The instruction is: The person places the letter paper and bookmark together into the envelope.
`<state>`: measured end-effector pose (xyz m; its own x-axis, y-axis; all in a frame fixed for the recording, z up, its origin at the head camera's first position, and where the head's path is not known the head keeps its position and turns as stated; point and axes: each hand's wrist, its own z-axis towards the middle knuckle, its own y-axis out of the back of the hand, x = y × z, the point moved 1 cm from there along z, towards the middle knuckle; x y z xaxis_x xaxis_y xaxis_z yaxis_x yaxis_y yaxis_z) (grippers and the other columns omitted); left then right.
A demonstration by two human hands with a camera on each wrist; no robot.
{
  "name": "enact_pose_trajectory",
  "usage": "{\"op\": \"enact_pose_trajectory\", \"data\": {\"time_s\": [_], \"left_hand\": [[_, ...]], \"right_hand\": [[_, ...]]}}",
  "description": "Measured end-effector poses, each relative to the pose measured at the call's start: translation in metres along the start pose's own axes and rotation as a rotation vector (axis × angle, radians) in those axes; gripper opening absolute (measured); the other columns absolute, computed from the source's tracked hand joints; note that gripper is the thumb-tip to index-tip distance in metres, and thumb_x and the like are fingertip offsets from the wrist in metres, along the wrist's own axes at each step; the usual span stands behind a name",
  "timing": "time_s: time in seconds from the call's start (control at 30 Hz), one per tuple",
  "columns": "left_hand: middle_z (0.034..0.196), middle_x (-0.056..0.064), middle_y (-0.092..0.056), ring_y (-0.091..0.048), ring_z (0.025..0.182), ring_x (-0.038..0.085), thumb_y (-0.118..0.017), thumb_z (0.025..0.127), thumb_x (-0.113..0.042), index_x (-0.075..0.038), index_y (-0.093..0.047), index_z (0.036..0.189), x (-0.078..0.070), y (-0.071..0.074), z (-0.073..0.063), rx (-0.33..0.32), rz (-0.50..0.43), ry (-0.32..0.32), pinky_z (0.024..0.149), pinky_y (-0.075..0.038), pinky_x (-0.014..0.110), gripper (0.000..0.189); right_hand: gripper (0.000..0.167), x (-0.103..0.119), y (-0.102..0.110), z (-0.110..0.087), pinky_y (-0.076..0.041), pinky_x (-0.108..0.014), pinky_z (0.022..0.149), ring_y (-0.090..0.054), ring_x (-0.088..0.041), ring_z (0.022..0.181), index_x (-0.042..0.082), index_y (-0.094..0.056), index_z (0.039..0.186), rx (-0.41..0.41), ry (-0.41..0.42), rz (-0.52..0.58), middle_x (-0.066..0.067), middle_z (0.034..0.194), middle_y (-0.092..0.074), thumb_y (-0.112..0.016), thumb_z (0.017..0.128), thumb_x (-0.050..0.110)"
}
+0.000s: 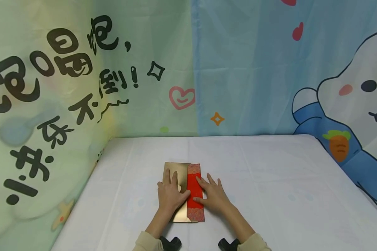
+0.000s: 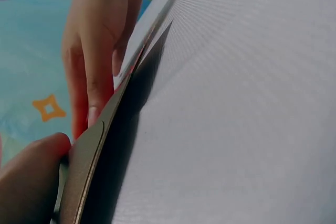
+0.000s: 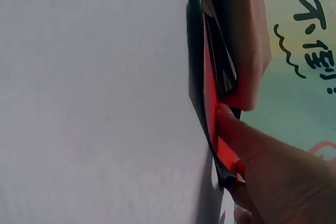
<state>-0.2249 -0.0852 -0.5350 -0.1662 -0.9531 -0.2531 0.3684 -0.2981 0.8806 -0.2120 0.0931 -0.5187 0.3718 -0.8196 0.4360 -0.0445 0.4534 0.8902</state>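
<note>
A gold sheet of stiff card or paper [image 1: 181, 169] lies on the table, with a red strip [image 1: 193, 181] along its right side. The strip is plain red in the middle and patterned at both ends. My left hand [image 1: 170, 195] rests on the gold part, fingers pointing away, its thumb reaching to the strip's left edge. Spread over the strip's right side, my right hand [image 1: 215, 196] touches it with thumb and fingertips. In the right wrist view the right thumb [image 3: 244, 137] presses on the red surface. The gold sheet's edge [image 2: 89, 169] stands slightly off the cloth in the left wrist view.
A white cloth [image 1: 270, 181] covers the table around the sheet. Behind it hangs a printed curtain [image 1: 238, 87] with lettering, hearts and a cartoon animal. Black wrist mounts [image 1: 170, 243] show at both sleeves.
</note>
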Motion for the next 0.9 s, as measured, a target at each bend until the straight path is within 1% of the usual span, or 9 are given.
{"op": "enact_pose_trajectory", "data": {"time_s": [0.07,0.17,0.27,0.4,0.43,0.5,0.63,0.73,0.9], "left_hand": [[0.138,0.022,-0.038,-0.051,0.076,0.040,-0.061,0.064,-0.051,-0.005,-0.054,0.128,0.000,0.000,0.000,-0.002,0.008,-0.004,0.064,-0.042,0.041,0.079],[0.138,0.022,-0.038,-0.052,0.079,0.040,-0.060,0.065,-0.052,-0.004,-0.054,0.128,0.000,0.000,0.000,0.006,0.021,-0.008,0.068,-0.041,0.042,0.080],[0.138,0.022,-0.038,-0.052,0.079,0.041,-0.060,0.064,-0.052,-0.004,-0.054,0.128,0.000,0.001,0.000,0.009,0.023,-0.003,0.069,-0.041,0.042,0.080],[0.138,0.022,-0.038,-0.051,0.074,0.040,-0.059,0.063,-0.051,-0.004,-0.055,0.128,0.001,-0.001,0.000,-0.003,0.014,-0.001,0.062,-0.042,0.039,0.080],[0.138,0.022,-0.038,-0.051,0.073,0.040,-0.060,0.063,-0.051,-0.004,-0.055,0.128,0.001,-0.001,0.001,-0.007,0.011,-0.002,0.062,-0.042,0.038,0.080],[0.138,0.022,-0.039,-0.051,0.072,0.039,-0.060,0.063,-0.051,-0.004,-0.055,0.128,0.001,-0.001,0.001,-0.010,0.015,-0.006,0.060,-0.042,0.038,0.080],[0.137,0.023,-0.039,-0.051,0.071,0.039,-0.061,0.062,-0.052,-0.003,-0.055,0.127,0.001,0.000,0.000,-0.029,0.018,-0.016,0.061,-0.042,0.038,0.081],[0.137,0.023,-0.039,-0.051,0.071,0.038,-0.061,0.062,-0.052,-0.003,-0.056,0.126,0.000,0.000,-0.001,-0.044,0.015,-0.022,0.060,-0.041,0.037,0.081],[0.138,0.023,-0.039,-0.051,0.072,0.038,-0.061,0.062,-0.052,-0.003,-0.056,0.126,0.000,-0.001,0.000,-0.046,0.015,-0.023,0.060,-0.041,0.037,0.081]], "right_hand": [[0.077,0.002,-0.002,0.001,-0.012,-0.062,0.101,-0.022,-0.034,0.135,0.011,-0.042,0.140,0.015,0.018,-0.029,-0.009,0.139,-0.044,-0.067,0.077,0.047],[0.078,0.005,-0.004,0.003,-0.012,-0.063,0.100,-0.023,-0.034,0.135,0.009,-0.042,0.139,0.019,0.048,-0.048,-0.012,0.141,-0.041,-0.064,0.078,0.051],[0.079,0.002,-0.006,0.004,-0.009,-0.061,0.102,-0.022,-0.033,0.135,0.008,-0.042,0.139,0.043,0.057,0.016,-0.013,0.142,-0.038,-0.062,0.078,0.054],[0.088,-0.011,-0.007,0.005,0.000,-0.053,0.106,-0.017,-0.029,0.137,0.014,-0.034,0.144,0.121,0.074,0.136,-0.007,0.145,-0.035,-0.065,0.074,0.057],[0.090,-0.014,-0.007,0.006,0.001,-0.052,0.106,-0.015,-0.029,0.138,0.015,-0.032,0.145,0.139,0.088,0.153,-0.006,0.145,-0.034,-0.065,0.073,0.058],[0.095,-0.016,-0.006,0.007,0.002,-0.052,0.106,-0.013,-0.028,0.138,0.015,-0.030,0.146,0.162,0.112,0.154,-0.005,0.146,-0.033,-0.066,0.070,0.060],[0.097,-0.011,-0.004,0.008,-0.002,-0.056,0.105,-0.015,-0.030,0.138,0.013,-0.031,0.145,0.155,0.153,0.098,-0.007,0.145,-0.035,-0.064,0.070,0.063],[0.096,-0.009,-0.004,0.007,-0.005,-0.057,0.105,-0.017,-0.029,0.137,0.012,-0.032,0.144,0.137,0.169,0.070,-0.007,0.144,-0.036,-0.063,0.070,0.064],[0.095,-0.009,-0.003,0.008,-0.010,-0.055,0.105,-0.023,-0.028,0.136,0.013,-0.038,0.142,0.102,0.166,0.039,-0.006,0.141,-0.041,-0.065,0.067,0.065]]}}
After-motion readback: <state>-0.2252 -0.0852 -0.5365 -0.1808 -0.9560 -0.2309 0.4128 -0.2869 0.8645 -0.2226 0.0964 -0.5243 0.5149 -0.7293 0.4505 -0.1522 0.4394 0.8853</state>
